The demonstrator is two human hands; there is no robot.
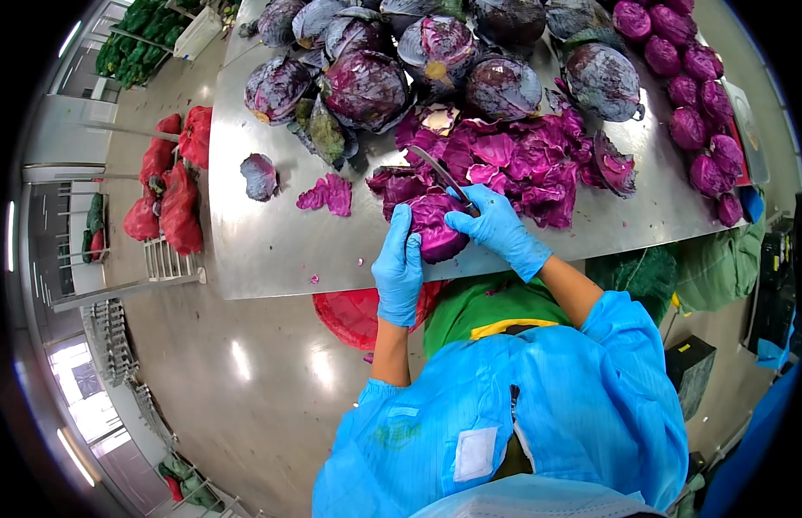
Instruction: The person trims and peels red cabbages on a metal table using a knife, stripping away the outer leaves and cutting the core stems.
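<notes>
My left hand (399, 269), in a blue glove, holds a peeled purple cabbage (437, 228) from its left side at the table's front edge. In my right hand (499, 226), also gloved, is a knife (439, 169) with a curved blade pointing up and left, over the top of the cabbage. The fingers of my right hand are wrapped round the handle, close against the cabbage's right side. Loose purple leaves (530, 164) lie heaped just behind and to the right of it.
Unpeeled cabbages (364, 90) fill the back of the metal table (271, 233). Peeled cabbages (714, 160) line its right side. A torn leaf piece (329, 194) lies at left. Red sacks (180, 207) stand beyond the left edge, and a red basket (353, 318) below the front edge.
</notes>
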